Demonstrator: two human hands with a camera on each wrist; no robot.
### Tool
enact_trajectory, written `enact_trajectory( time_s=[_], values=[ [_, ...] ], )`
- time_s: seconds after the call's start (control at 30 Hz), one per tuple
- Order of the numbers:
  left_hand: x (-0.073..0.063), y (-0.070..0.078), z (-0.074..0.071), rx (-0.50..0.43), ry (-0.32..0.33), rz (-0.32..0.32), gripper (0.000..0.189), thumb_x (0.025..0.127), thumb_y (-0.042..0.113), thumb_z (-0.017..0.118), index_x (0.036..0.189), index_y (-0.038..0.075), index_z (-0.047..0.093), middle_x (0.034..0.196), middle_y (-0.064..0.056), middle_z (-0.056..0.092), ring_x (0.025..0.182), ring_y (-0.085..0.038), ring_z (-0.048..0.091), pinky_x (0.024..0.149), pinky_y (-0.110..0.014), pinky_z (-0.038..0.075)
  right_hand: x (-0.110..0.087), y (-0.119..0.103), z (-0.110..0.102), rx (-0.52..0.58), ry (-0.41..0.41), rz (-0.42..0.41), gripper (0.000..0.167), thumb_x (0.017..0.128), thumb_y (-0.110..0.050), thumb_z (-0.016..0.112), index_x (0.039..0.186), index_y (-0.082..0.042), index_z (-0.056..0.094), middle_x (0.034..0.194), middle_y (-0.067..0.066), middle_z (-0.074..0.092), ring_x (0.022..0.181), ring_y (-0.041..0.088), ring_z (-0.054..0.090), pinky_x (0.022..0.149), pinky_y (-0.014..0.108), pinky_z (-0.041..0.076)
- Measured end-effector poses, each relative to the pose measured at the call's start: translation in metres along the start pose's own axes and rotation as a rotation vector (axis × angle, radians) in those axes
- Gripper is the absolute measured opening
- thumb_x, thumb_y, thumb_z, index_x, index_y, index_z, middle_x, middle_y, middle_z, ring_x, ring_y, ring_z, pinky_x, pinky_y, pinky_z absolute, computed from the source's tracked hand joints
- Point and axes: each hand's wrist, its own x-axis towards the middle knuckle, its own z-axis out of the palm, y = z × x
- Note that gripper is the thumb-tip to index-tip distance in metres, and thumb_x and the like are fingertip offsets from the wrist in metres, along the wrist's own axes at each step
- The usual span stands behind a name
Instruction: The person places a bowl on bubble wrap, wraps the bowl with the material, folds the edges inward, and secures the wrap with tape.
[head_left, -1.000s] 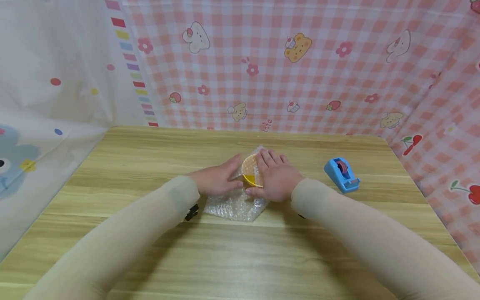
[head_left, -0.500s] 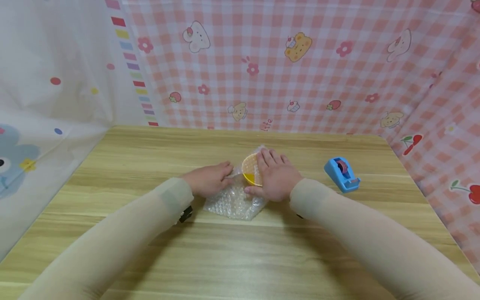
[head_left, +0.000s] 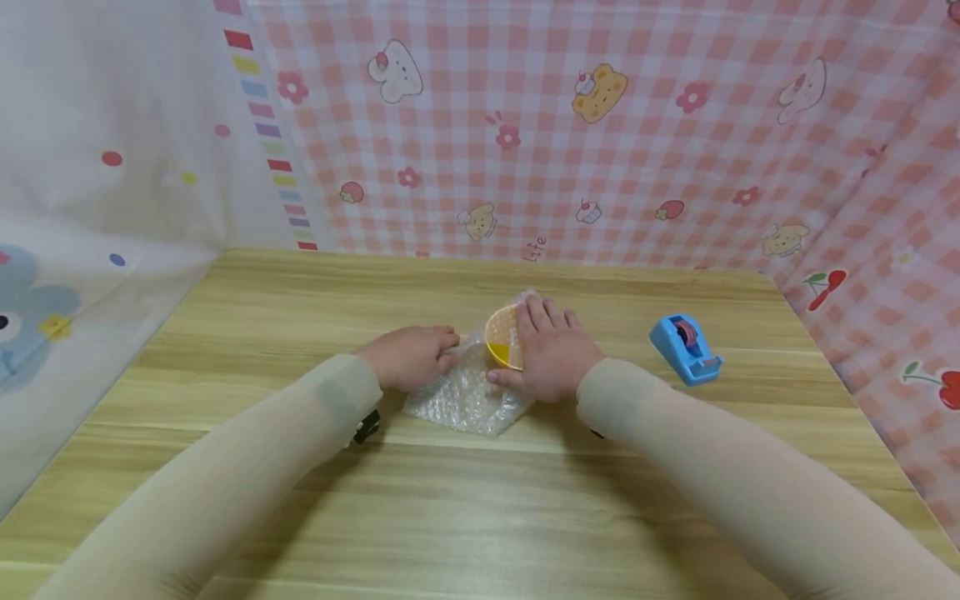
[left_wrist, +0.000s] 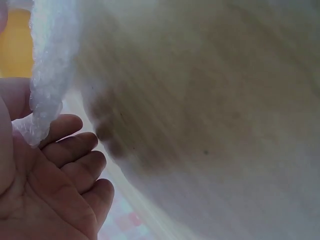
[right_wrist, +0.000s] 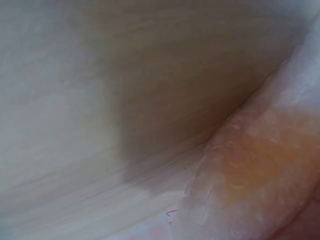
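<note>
A sheet of bubble wrap (head_left: 465, 400) lies on the wooden table, folded partly over a round yellow object (head_left: 500, 356) with a bright rim. My right hand (head_left: 557, 354) rests flat on the wrap, its palm hiding the right side of the yellow object. At the wrap's left edge, my left hand (head_left: 411, 357) pinches a corner between thumb and forefinger; in the left wrist view the other fingers (left_wrist: 82, 170) are loosely bent beside it. The right wrist view shows the wrapped side, with orange-yellow showing through the bubbles (right_wrist: 265, 160).
A blue tape dispenser (head_left: 686, 350) with a pinkish roll stands to the right of my right hand. Behind the wooden table (head_left: 480, 517) hangs a pink checked cloth (head_left: 510, 100), with a white cloth (head_left: 150, 100) on the left.
My left hand has moved left, away from the yellow object, to the wrap's left edge, uncovering more of the wrap. The right hand has stayed nearly in place.
</note>
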Motion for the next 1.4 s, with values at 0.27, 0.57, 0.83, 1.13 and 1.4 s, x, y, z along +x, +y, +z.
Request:
enact_trajectory(
  time_s=[0.27, 0.57, 0.83, 1.13, 1.4],
  values=[
    [-0.002, -0.003, 0.0, -0.019, 0.029, -0.008, 0.053, 0.11, 0.034, 0.052, 0.156, 0.007, 0.05, 0.165, -0.015, 0.044, 0.152, -0.038, 0.043, 0.128, -0.053, 0.031, 0.0, -0.003, 0.0, -0.009, -0.013, 0.035, 0.118, 0.095, -0.086, 0.037, 0.168, 0.001, 0.004, 0.177, 0.021, -0.001, 0.165, 0.04, 0.006, 0.132, 0.06, 0.014],
    [-0.002, -0.008, 0.002, -0.052, 0.093, -0.033, 0.021, 0.105, 0.025, 0.064, 0.117, 0.011, 0.074, 0.158, -0.012, 0.055, 0.145, -0.036, 0.054, 0.122, -0.052, 0.042, -0.001, -0.009, -0.004, 0.018, -0.034, 0.098, 0.119, 0.095, -0.086, 0.036, 0.167, 0.002, -0.002, 0.177, 0.022, -0.004, 0.165, 0.04, 0.001, 0.133, 0.06, 0.01],
    [-0.008, -0.01, 0.0, -0.092, 0.139, -0.039, 0.018, 0.102, 0.024, 0.066, 0.087, 0.015, 0.069, 0.084, -0.003, 0.071, 0.076, -0.019, 0.066, 0.074, -0.035, 0.055, 0.001, -0.01, -0.002, 0.05, -0.025, 0.133, 0.12, 0.095, -0.085, 0.038, 0.167, 0.002, -0.003, 0.176, 0.023, -0.006, 0.164, 0.042, 0.0, 0.133, 0.06, 0.008],
    [-0.013, -0.011, -0.002, -0.119, 0.144, -0.075, 0.014, 0.102, 0.026, 0.067, 0.097, 0.014, 0.073, 0.087, 0.0, 0.07, 0.076, -0.016, 0.062, 0.073, -0.033, 0.053, 0.002, -0.013, -0.002, 0.087, -0.025, 0.171, 0.118, 0.096, -0.083, 0.038, 0.167, 0.002, -0.003, 0.176, 0.024, -0.007, 0.164, 0.043, -0.001, 0.133, 0.061, 0.008],
    [-0.017, -0.015, -0.002, -0.137, 0.094, -0.071, 0.014, 0.103, 0.026, 0.066, 0.097, 0.013, 0.064, 0.083, -0.002, 0.065, 0.075, -0.018, 0.059, 0.07, -0.032, 0.05, 0.004, -0.017, -0.001, 0.122, -0.007, 0.206, 0.119, 0.096, -0.083, 0.041, 0.167, 0.003, 0.0, 0.176, 0.025, -0.005, 0.164, 0.044, -0.001, 0.133, 0.061, 0.007]
  ],
)
